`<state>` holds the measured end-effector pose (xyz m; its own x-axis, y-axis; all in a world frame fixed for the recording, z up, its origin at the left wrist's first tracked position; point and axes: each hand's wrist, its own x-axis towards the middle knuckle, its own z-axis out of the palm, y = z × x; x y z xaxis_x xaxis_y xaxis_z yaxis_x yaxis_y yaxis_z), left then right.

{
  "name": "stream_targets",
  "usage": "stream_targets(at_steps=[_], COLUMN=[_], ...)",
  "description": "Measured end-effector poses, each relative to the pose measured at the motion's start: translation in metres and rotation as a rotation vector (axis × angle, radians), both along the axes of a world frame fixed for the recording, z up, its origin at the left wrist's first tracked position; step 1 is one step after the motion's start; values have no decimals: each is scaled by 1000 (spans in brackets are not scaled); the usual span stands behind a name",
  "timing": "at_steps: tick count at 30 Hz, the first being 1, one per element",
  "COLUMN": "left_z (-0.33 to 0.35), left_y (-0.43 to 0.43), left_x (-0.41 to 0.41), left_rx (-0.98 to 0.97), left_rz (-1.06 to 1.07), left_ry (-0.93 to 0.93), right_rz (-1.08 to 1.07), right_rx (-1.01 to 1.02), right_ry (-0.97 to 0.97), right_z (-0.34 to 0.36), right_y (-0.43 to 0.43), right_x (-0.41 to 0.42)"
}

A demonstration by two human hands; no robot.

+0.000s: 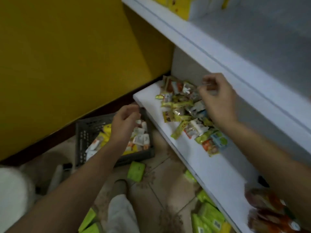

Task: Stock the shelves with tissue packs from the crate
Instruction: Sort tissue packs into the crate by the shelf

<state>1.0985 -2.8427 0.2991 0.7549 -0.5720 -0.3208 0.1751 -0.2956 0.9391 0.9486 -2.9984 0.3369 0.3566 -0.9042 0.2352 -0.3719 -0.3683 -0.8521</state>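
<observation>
lying jumbled, seemingly glossy tissue packs (183, 108)

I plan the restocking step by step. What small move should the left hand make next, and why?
Probably lower the left hand into the dark grey perforated plastic crate and grip a small white pack. The hand hovers above it, loosely curled, seemingly empty; packs lie inside, and the right hand is busy at the colourful pack pile on the white shelf.
</observation>
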Motion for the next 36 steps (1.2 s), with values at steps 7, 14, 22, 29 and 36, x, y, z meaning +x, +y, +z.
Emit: stream_targets(at_steps=[7, 14, 22, 29, 36], left_z=[-106, -218, -351, -435, -465], left_y=[83, 100, 82, 55, 39], left_x=[107, 159, 191, 197, 181], left_rx=[165, 299, 426, 556, 664], left_rz=[112, 163, 152, 34, -31], left_ry=[117, 336, 494, 484, 394], right_rz=[117, 72, 99, 71, 122], right_rx=[432, 652, 818, 779, 687], right_ry=[263, 449, 609, 742, 705], right_z=[-152, -261, -391, -466, -483], right_y=[87, 111, 119, 101, 97], right_x=[129, 185, 209, 227, 224])
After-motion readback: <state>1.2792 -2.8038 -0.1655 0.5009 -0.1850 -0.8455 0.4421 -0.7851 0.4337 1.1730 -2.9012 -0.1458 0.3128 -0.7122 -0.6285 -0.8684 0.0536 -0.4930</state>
